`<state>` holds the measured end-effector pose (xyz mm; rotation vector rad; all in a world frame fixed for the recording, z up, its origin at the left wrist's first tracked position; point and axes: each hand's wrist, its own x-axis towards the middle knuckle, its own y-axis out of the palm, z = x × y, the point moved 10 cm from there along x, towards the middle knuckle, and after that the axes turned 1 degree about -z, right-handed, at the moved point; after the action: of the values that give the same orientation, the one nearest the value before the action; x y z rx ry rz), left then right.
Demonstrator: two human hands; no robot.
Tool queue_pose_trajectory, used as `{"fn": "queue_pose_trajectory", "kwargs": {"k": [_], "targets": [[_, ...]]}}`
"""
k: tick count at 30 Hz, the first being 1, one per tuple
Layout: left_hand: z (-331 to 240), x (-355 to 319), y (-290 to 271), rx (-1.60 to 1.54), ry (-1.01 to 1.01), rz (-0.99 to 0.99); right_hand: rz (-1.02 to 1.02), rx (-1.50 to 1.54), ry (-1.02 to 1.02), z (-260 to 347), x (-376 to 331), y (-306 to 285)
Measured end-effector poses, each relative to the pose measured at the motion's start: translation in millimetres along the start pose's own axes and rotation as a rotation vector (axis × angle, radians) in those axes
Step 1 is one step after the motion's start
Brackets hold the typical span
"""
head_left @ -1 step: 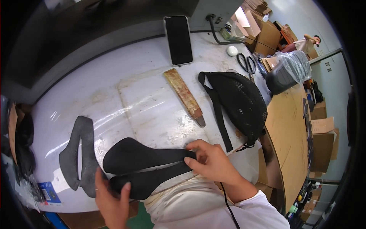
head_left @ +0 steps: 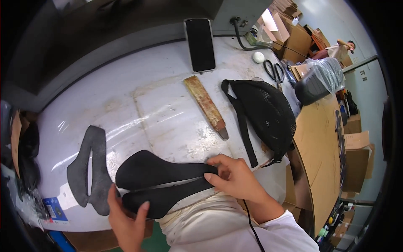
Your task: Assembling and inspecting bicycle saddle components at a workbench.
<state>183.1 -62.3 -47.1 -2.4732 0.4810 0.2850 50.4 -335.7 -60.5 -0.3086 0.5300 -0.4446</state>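
Observation:
A black, flat two-lobed piece lies along the near edge of the table, with a narrow gap between its lobes. Its right end, where the lobes come together, is pinched between the thumb and fingers of my right hand. My left hand has its thumb on top of the nearer lobe's left end and its fingers around the edge. Just left of it, a grey piece of similar shape with a long slit rests flat on the table, close to my left fingertips. What lies under my right fingers is hidden.
On the white table are a worn, tape-wrapped blade tool, a black mesh bag with a strap, black scissors and a white round object. A phone leans at the back. Another person is far right.
The whole view has shifted slightly. Both hands keep their hold on the black piece, and nothing on the table has visibly moved.

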Motion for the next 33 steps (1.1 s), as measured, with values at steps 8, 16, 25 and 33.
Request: {"fn": "queue_pose_trajectory", "kwargs": {"k": [8,16,25,33], "targets": [[17,-30,-7,-0.975,0.12,-0.355,0.432,0.358,-0.143,6,-8,22],[-49,-30,-5,-1.015,0.374,0.128,0.791,1.287,-0.004,58,-33,78],[-181,-156,-20,0.22,1.552,0.106,0.232,0.238,-0.755,110,-44,10],[-153,-179,20,0.475,1.544,-0.084,0.3,0.736,-0.869,112,-60,-21]]}}
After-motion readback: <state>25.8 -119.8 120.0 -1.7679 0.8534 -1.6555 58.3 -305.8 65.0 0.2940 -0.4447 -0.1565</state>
